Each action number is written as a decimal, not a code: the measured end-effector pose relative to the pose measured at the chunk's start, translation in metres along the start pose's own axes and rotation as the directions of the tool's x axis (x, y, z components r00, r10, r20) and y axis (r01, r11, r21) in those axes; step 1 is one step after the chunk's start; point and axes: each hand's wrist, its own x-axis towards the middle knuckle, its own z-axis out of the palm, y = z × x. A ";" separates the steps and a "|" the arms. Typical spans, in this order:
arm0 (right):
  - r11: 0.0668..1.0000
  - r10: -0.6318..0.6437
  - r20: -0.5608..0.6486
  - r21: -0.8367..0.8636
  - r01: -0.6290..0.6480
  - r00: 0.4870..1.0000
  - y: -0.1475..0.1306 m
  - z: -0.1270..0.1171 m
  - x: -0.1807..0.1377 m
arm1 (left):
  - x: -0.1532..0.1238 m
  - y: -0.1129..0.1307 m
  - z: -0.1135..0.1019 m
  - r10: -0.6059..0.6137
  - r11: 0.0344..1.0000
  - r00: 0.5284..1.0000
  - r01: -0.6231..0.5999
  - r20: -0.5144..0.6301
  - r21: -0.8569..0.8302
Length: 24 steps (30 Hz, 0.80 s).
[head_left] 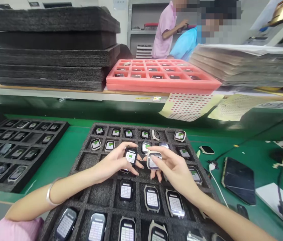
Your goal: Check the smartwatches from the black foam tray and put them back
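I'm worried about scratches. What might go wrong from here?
The black watch in the left hand and the silver watch in the right hand are close together, so they might knock. Either might slip onto the watches in the foam tray below. The loose watch beside the tray, near the white cable, might get nudged.

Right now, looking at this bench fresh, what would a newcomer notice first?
Probably the two watches held side by side above the dark foam tray: a black watch in the left hand, a pale-rimmed watch in the right hand. Next, likely the bright pink tray on the shelf behind, right of the tall black foam stack.
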 end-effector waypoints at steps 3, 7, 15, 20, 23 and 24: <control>1.000 0.001 0.046 0.011 -0.001 0.999 -0.003 -0.001 -0.003 | 0.002 -0.001 -0.001 0.041 0.999 0.999 -0.041 0.002 0.011; 1.000 -0.010 0.098 0.019 0.008 0.995 -0.007 -0.003 -0.007 | 0.003 -0.001 -0.006 0.114 0.991 0.994 -0.114 0.004 0.064; 1.000 -0.015 0.074 0.024 0.013 0.997 -0.001 -0.003 -0.005 | -0.001 0.000 0.001 0.105 0.994 0.994 -0.106 -0.035 -0.025; 0.999 -0.031 0.040 0.012 0.031 0.999 -0.001 -0.002 -0.005 | -0.003 -0.003 0.002 0.102 0.994 0.995 -0.102 -0.008 -0.042; 0.995 -0.082 0.109 0.059 0.076 0.991 -0.021 -0.001 -0.016 | -0.004 -0.005 0.001 0.134 0.991 0.991 -0.134 0.008 -0.013; 0.992 -0.105 0.161 0.091 0.092 0.981 -0.030 0.000 -0.023 | -0.004 -0.006 0.001 0.141 0.990 0.990 -0.141 0.013 0.001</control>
